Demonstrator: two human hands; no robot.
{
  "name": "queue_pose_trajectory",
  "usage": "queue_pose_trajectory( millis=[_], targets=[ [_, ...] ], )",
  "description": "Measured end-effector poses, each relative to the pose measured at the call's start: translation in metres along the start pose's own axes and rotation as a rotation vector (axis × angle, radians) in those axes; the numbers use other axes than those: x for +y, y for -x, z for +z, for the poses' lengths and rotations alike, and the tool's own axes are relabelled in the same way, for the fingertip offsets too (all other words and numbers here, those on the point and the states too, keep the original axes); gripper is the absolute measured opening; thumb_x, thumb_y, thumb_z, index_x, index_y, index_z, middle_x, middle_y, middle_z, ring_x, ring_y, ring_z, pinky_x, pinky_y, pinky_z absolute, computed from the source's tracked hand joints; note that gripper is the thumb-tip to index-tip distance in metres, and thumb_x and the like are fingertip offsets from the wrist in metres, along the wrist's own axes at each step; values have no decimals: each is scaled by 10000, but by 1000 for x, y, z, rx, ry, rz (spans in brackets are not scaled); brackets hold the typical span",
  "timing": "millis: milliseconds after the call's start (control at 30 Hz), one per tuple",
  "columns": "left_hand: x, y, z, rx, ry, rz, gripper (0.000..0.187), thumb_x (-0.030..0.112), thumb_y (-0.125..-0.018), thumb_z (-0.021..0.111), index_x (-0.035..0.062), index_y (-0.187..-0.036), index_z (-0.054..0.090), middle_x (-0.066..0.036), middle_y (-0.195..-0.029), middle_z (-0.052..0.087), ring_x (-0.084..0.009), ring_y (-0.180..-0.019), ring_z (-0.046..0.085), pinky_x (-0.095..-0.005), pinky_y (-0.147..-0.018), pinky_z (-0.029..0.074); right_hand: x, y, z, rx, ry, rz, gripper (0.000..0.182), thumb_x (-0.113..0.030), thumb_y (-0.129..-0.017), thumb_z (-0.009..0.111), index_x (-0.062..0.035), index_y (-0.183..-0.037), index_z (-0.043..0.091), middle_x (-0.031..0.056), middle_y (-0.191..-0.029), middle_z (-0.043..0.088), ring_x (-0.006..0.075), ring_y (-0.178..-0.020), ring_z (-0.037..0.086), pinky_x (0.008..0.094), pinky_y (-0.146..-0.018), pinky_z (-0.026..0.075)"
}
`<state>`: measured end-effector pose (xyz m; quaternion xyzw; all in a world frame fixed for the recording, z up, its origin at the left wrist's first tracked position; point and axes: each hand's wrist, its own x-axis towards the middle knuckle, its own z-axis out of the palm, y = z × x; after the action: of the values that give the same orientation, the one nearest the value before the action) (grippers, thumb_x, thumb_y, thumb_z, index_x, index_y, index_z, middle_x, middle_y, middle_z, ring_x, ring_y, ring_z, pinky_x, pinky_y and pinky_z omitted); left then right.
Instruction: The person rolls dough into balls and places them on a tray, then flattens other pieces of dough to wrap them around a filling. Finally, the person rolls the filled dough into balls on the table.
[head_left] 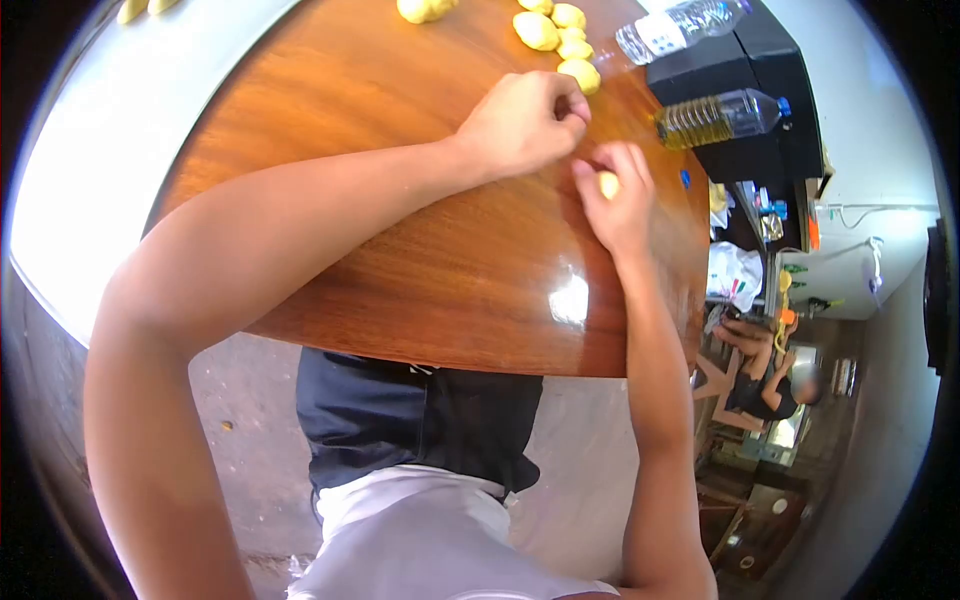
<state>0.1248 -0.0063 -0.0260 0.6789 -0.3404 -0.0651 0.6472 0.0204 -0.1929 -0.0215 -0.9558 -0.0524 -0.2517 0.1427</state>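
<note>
My right hand (622,205) is curled around a small yellow dough lump (608,184), which shows between thumb and fingers. Just to its upper left, my left hand (528,122) hangs over the wooden table (430,270) with fingers bent in towards the thumb. What it pinches, if anything, cannot be made out. Beyond my left fingertips lies a yellow dough ball (579,75), at the near end of a cluster of several similar balls (537,31). Another yellow lump (427,9) sits apart at the table's far edge of view.
Right of the hands, a bottle of yellowish liquid (722,118) and a clear bottle (682,30) lie by a black box (765,60). A blue cap (685,178) is near the table's right edge. A person (768,385) sits in the background at right.
</note>
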Motion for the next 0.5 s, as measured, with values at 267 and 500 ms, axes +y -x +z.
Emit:
queue_pose_trajectory(
  millis=[267,500],
  targets=[
    [2,3,-3,17,22,-20,195,123,-877,623,-14,-994,699,-117,-838,717,-182,-785,684,-344,-758,548,-46,63,-32,-76,72,15,210,-163,-815,769,-35,-932,650,167,-961,606,375,-938,584,448,-832,474],
    [0,-4,1,0,-40,39,201,123,-885,627,4,-1022,713,-101,-860,720,-148,-798,666,-330,-772,542,-15,-8,12,62,8,-141,212,-132,-792,750,-13,-912,622,176,-984,598,387,-948,575,461,-817,478]
  ],
)
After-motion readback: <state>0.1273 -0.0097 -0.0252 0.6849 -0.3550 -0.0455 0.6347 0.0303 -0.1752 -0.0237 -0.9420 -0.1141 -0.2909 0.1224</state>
